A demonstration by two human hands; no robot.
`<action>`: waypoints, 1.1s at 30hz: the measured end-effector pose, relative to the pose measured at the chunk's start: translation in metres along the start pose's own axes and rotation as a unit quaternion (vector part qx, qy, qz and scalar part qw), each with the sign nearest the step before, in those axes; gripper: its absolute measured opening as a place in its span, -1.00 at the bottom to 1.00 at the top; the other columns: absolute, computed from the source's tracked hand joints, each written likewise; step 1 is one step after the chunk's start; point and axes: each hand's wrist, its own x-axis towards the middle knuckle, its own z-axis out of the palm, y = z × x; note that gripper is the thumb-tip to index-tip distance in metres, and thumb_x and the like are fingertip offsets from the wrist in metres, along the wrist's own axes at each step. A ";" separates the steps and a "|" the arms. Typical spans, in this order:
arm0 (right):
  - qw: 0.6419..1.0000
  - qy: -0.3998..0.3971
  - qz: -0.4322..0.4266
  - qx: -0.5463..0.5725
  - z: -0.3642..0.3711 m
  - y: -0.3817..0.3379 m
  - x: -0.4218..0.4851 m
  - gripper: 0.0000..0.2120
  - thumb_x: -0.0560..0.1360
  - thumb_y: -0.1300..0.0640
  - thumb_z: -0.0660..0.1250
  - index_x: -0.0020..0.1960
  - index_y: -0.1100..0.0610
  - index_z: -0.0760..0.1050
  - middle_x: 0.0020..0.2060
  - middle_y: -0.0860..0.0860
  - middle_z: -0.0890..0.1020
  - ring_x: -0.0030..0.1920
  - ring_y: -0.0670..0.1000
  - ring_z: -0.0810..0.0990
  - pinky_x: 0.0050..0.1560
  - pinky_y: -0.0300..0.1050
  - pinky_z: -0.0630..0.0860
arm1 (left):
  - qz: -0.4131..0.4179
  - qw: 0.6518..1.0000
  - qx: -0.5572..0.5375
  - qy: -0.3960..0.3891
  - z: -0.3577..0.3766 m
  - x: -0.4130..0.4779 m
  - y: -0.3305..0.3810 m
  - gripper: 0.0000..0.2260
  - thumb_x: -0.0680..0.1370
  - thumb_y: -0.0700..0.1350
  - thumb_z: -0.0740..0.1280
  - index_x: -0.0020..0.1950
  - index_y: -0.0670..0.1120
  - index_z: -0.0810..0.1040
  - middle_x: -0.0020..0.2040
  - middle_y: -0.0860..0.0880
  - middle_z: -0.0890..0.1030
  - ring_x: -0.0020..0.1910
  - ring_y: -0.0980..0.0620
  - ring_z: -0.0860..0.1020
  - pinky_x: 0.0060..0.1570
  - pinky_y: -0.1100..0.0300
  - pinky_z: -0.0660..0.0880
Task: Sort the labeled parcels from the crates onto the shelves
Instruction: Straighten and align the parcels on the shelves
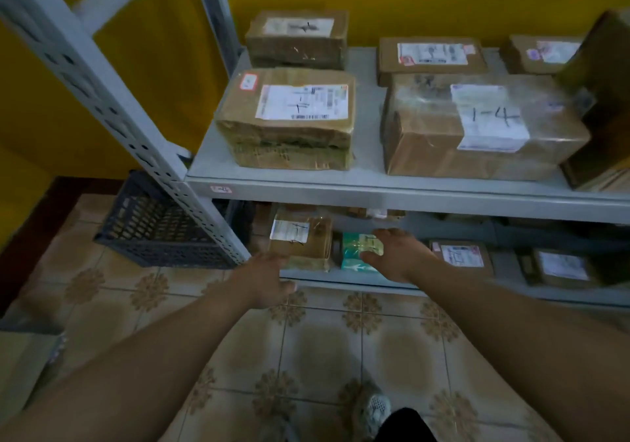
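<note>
I am at the placing step: both arms reach down and forward, nearly straight, to the lower shelf (341, 279), where two parcels sit at my fingertips. My left hand (267, 279) is palm-down with loose, straight fingers (272, 258) at the front corner of the brown parcel (306, 247) and grips nothing. My right hand (397, 257) is spread wide, and its thumb lies against the teal parcel (354, 254) just left of it. The other fingers reach past the parcel into the shelf; I cannot tell if they touch anything.

Both parcels rest on the shelf between my hands, side by side. I judge that the teal one has just been set down or is being nudged into line. The next move calls for drawing both hands back clear of the upper shelf (368, 189) above them, then turning to the dark crate (153, 230), well off to the left of my left fingers, for another parcel.
</note>
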 end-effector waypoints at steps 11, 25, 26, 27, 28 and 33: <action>0.997 0.076 0.016 0.006 0.154 0.054 0.202 -0.27 0.57 -0.30 0.18 0.59 0.06 0.10 0.54 0.10 0.24 0.49 0.16 0.26 0.46 0.08 0.24 | 0.011 0.996 0.073 0.053 0.129 0.231 -0.059 -0.25 0.40 0.41 0.19 0.52 0.11 0.21 0.53 -0.09 0.19 0.49 -0.16 0.15 0.41 -0.08 0.23; 0.973 0.176 -0.001 -0.152 0.231 0.089 0.324 0.00 0.36 -0.56 0.16 0.58 -0.20 -0.24 0.61 0.09 -0.09 0.58 0.25 -0.11 0.51 0.35 -0.06 | -0.079 0.980 0.070 0.170 0.195 0.365 -0.099 -0.27 0.43 0.53 -0.12 0.54 0.30 -0.17 0.58 0.12 -0.22 0.55 -0.16 -0.24 0.38 -0.44 -0.15; 0.972 0.182 0.001 -0.151 0.232 0.089 0.323 -0.01 0.36 -0.56 0.16 0.57 -0.21 -0.24 0.61 0.09 -0.09 0.58 0.25 -0.10 0.51 0.35 -0.06 | -0.076 0.979 0.067 0.177 0.196 0.366 -0.100 -0.27 0.43 0.53 -0.11 0.54 0.30 -0.17 0.58 0.12 -0.22 0.55 -0.16 -0.24 0.38 -0.44 -0.15; 0.971 0.185 0.003 -0.149 0.234 0.089 0.321 -0.01 0.36 -0.56 0.16 0.57 -0.21 -0.24 0.61 0.09 -0.09 0.58 0.24 -0.11 0.51 0.35 -0.06 | -0.074 0.978 0.067 0.181 0.196 0.366 -0.099 -0.27 0.43 0.53 -0.11 0.54 0.30 -0.17 0.58 0.12 -0.22 0.55 -0.16 -0.23 0.38 -0.44 -0.14; 0.971 0.186 0.005 -0.147 0.236 0.088 0.317 -0.01 0.36 -0.56 0.17 0.57 -0.21 -0.25 0.61 0.09 -0.10 0.58 0.24 -0.12 0.51 0.35 -0.06 | -0.074 0.978 0.068 0.180 0.195 0.365 -0.098 -0.26 0.43 0.52 -0.10 0.54 0.29 -0.17 0.58 0.12 -0.22 0.55 -0.17 -0.23 0.38 -0.43 -0.14; 0.969 0.202 0.010 -0.144 0.246 0.087 0.307 -0.03 0.37 -0.55 0.16 0.57 -0.21 -0.23 0.61 0.08 -0.10 0.58 0.21 -0.13 0.52 0.32 -0.08 | -0.060 0.982 0.091 0.152 0.193 0.357 -0.099 -0.17 0.37 0.57 -0.09 0.54 0.26 -0.24 0.58 0.08 -0.26 0.55 -0.19 -0.24 0.39 -0.43 -0.10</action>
